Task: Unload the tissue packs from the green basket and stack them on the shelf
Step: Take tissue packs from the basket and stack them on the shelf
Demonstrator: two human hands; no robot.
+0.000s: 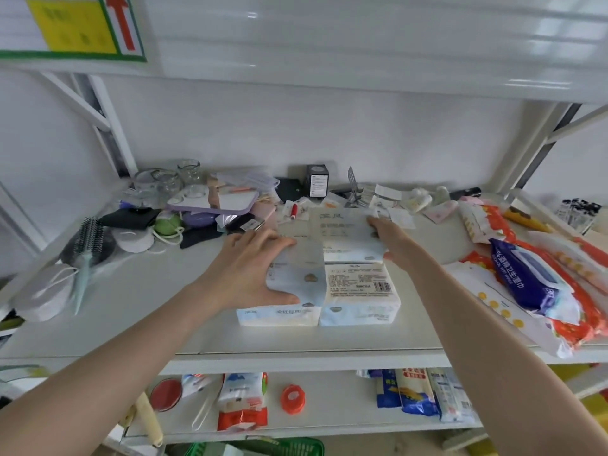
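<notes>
A stack of white tissue packs [358, 291] sits in the middle of the white shelf [131, 324], two side by side at the bottom with more on top. My right hand [393, 240] holds the right edge of the top pack [345, 232], thumb under its near corner. My left hand [253, 268] lies spread over the left side of the stack, fingers straight, thumb along the front. The green basket [289, 446] shows only as a rim at the bottom edge of the view.
Clutter lines the shelf's back: glass jars [171, 182], a hairbrush [87, 245], a black box [316, 181]. A blue wet-wipe pack [523, 274] and orange-red bags [579, 311] lie at the right. The lower shelf holds packets and an orange lid [292, 398].
</notes>
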